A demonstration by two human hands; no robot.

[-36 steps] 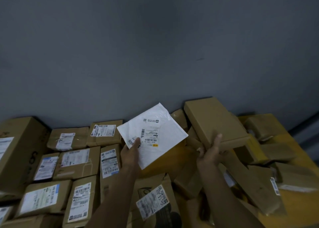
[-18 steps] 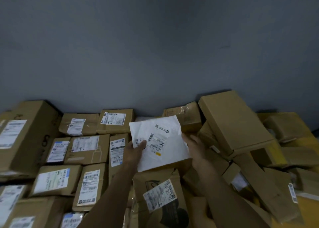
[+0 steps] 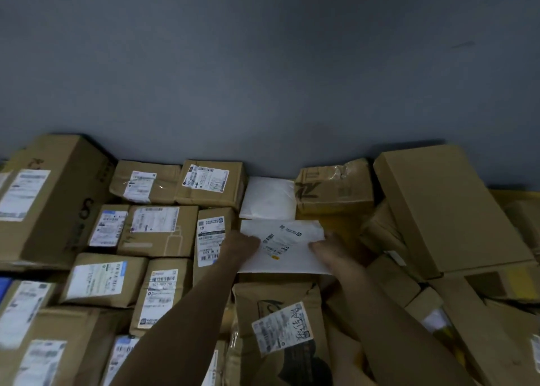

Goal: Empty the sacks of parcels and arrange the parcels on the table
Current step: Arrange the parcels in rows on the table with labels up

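As hands (image 3: pixel 245 244) (image 3: pixel 323 247) seemingly hold mailer (image 3: pixel 287 257), arms outstretched

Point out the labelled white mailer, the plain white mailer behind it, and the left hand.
labelled white mailer (image 3: pixel 282 244): head view, on its shipping label.
plain white mailer (image 3: pixel 267 198): head view, middle of face.
left hand (image 3: pixel 244 244): head view, back of hand.
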